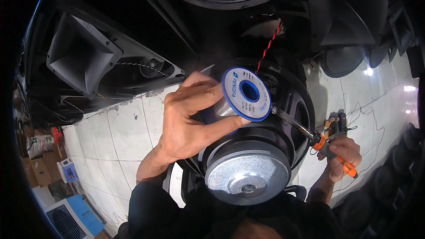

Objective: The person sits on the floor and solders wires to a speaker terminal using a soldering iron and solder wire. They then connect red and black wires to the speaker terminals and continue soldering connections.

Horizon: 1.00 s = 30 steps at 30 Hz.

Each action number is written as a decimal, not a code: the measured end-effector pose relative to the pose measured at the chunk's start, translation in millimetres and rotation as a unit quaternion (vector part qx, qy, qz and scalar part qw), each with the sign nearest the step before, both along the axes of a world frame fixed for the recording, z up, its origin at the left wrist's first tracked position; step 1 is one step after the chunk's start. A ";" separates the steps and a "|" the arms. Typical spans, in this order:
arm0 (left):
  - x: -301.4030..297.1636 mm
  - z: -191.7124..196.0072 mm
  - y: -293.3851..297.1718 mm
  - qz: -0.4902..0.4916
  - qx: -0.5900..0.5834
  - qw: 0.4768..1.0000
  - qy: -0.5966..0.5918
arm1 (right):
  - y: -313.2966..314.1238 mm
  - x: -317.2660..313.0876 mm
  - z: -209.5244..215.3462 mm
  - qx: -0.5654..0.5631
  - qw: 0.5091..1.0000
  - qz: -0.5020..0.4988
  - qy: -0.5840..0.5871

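Note:
My left hand (183, 121) is wrapped round a spool of solder wire (232, 81), gripping its blue rims with thumb and fingers. A soldering iron (319, 142) with an orange and black handle is held in my right hand (344, 156). Its metal shaft slants up and left, and the tip comes close to the spool's edge; whether it touches anything there I cannot tell. Below both lies a loudspeaker driver (248, 172), its round silver magnet facing up and its black basket behind. A twisted red and black wire (268, 46) runs down to the driver, its end hidden behind the spool.
Black speaker cabinets stand ahead, one with a horn (82, 55) at left and another horn (347, 13) at right. Tools (336, 121) and a thin cable lie on the white tiled floor (106, 144). A blue and white box-shaped appliance (73, 217) stands lower left. Several black drivers (385, 186) line the right.

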<state>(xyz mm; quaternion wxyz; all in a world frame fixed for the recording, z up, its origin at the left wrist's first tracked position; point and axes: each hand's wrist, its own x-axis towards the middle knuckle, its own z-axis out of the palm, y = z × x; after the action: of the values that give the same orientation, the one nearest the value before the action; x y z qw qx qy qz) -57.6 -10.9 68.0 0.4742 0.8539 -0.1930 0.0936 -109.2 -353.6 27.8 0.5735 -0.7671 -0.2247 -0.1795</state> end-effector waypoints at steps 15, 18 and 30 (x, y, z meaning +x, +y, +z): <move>-7.6 4.1 9.9 0.037 -0.036 0.998 0.043 | -0.1 -1.1 -10.3 0.036 0.999 -0.003 0.012; -6.8 3.2 9.2 0.027 -0.041 0.998 0.039 | -0.5 -0.9 -11.3 0.036 0.999 -0.004 0.012; -4.8 -0.5 8.0 0.010 -0.046 0.999 0.016 | -9.2 4.1 -13.2 0.003 1.000 0.013 -0.022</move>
<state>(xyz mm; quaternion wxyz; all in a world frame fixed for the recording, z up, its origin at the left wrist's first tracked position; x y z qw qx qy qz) -62.4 -2.9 67.5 0.5154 0.8343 -0.1722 0.0934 -105.1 -362.8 14.6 0.5733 -0.7581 -0.2468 -0.1889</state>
